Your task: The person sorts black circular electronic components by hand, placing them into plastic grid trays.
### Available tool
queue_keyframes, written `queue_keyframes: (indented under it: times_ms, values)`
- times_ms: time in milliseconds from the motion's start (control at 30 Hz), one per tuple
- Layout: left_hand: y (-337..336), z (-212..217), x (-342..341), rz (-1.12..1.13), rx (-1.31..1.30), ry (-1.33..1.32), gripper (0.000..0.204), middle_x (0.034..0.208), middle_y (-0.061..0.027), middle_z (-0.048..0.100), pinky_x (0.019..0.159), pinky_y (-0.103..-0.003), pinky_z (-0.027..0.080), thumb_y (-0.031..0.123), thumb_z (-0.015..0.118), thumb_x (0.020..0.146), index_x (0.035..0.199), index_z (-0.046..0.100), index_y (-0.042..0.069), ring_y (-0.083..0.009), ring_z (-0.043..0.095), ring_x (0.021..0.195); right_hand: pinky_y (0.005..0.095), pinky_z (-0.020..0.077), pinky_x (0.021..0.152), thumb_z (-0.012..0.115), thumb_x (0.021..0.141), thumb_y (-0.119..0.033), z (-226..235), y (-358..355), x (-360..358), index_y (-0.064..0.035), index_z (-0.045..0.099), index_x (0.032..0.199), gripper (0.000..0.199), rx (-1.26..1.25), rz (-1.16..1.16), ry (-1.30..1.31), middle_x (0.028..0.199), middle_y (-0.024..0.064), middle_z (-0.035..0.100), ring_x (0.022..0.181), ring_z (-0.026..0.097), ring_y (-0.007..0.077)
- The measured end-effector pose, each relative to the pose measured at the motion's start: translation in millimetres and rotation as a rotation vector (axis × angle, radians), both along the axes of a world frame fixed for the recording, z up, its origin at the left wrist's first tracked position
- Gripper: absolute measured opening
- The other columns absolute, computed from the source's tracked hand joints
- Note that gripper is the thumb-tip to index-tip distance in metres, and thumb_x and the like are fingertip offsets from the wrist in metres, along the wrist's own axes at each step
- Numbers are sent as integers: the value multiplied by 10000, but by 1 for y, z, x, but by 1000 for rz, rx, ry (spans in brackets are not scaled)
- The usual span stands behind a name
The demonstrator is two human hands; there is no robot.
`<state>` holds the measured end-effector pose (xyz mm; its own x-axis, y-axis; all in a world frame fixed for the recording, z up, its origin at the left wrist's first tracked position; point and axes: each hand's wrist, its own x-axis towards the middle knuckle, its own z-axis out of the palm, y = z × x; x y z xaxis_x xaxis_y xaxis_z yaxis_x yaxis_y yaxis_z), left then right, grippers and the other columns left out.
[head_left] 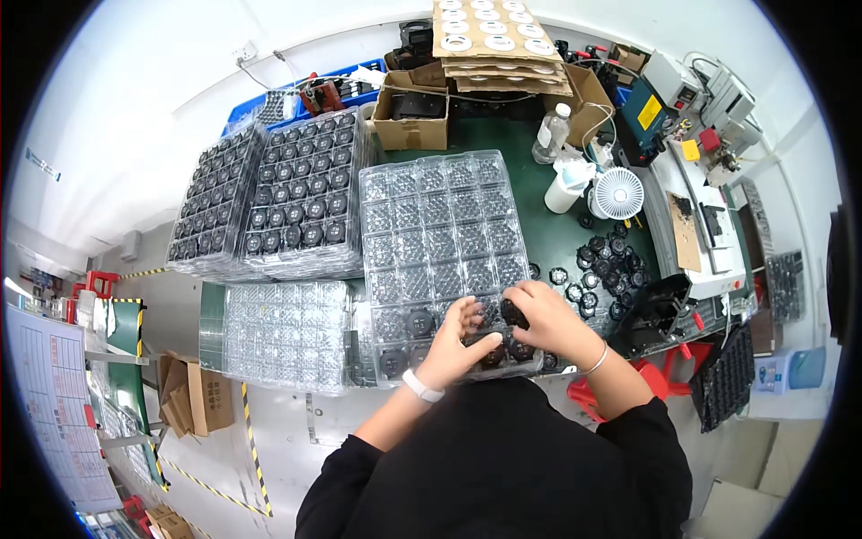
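Note:
A clear plastic tray (440, 216) with square pockets lies in front of me on the green table. Its nearest pockets hold several black round parts (393, 362); the far rows look unfilled. Over the near right pockets, my right hand (544, 314) pinches a black round part (514, 313) between thumb and fingers. My left hand (456, 343) hovers beside it above the same rows, thumb and fingers apart. Dark parts show beneath it, partly hidden by the fingers. To the right, a loose heap of similar black parts (611, 269) lies on the table.
Tall stacks of filled trays (301, 189) stand at the left, behind another clear tray (287, 332). Right of the tray are a clear bottle (551, 135), a white cup (564, 190) and a small white fan (619, 193). Cardboard boxes (410, 112) sit at the back.

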<state>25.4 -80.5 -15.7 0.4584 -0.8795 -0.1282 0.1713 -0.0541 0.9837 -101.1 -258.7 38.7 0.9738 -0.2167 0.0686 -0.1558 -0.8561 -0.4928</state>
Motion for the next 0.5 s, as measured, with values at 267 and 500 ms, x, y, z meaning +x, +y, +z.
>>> queue_keyframes:
  times_ms: [267, 500]
  values:
    - [39, 0, 38, 96, 35, 197, 366, 1233, -110, 594, 1012, -299, 453, 41, 599, 970, 1313, 478, 0, -161, 563, 1132, 441, 501, 929, 758, 692, -74, 8, -8, 18, -7, 559, 1223, 571, -126, 63, 135, 1100, 179, 615, 1072, 583, 365]
    - [72, 4, 54, 145, 19, 234, 333, 1217, -105, 601, 993, -289, 460, 22, 573, 975, 1296, 488, 2, -161, 586, 1104, 433, 527, 875, 792, 687, -68, -7, 24, 51, 4, 555, 1099, 481, -115, 153, 219, 1026, 162, 597, 999, 602, 362]
